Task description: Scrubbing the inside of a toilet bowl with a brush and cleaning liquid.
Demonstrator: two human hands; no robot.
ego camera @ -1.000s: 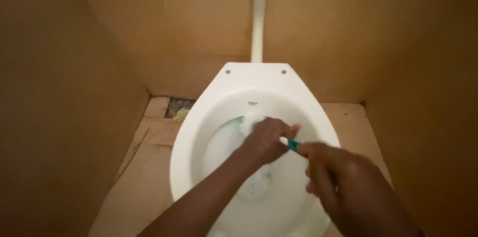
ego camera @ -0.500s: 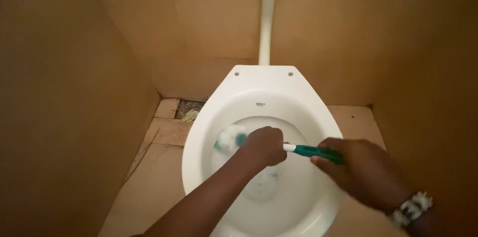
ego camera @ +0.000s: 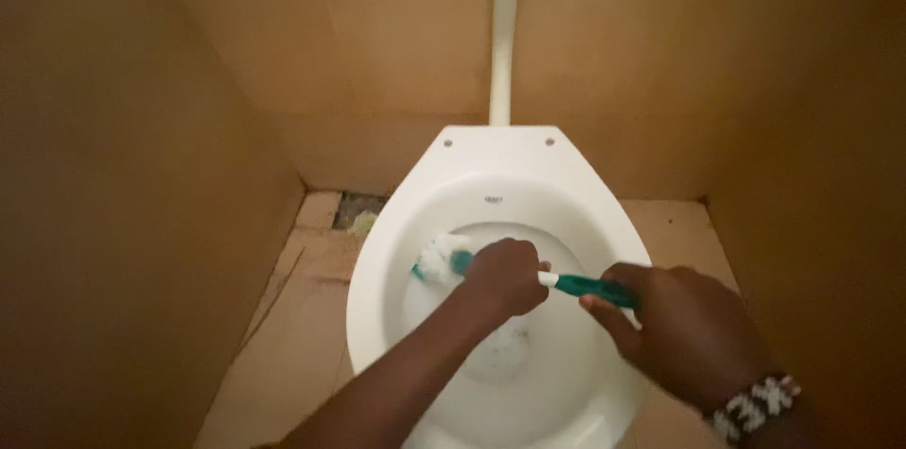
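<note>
Two hands are on one toilet brush (ego camera: 528,274) over the white toilet bowl (ego camera: 604,222). The left hand (ego camera: 505,274) is clenched around the shaft of the brush close to its head, and the right hand (ego camera: 684,326) is wrapped around the green handle end at about three o'clock from the left. The brush lies nearly level across the bowl, its white bristle head (ego camera: 439,258) pressed to the inner wall at roughly nine o'clock, with the green-and-white shaft showing between the two fists. A beaded black-and-white bracelet (ego camera: 755,406) sits on the right wrist at the lower right. Water with a little foam (ego camera: 510,340) lies in the bottom of the bowl, below the left forearm. Behind the bowl, at twelve o'clock, a white pipe (ego camera: 505,29) runs straight up the brown wall (ego camera: 396,43). On the floor (ego camera: 302,317), at about ten o'clock from the bowl, a dark drain patch (ego camera: 357,211) sits in the corner with something pale green just beside it. Brown walls close in on both sides.
</note>
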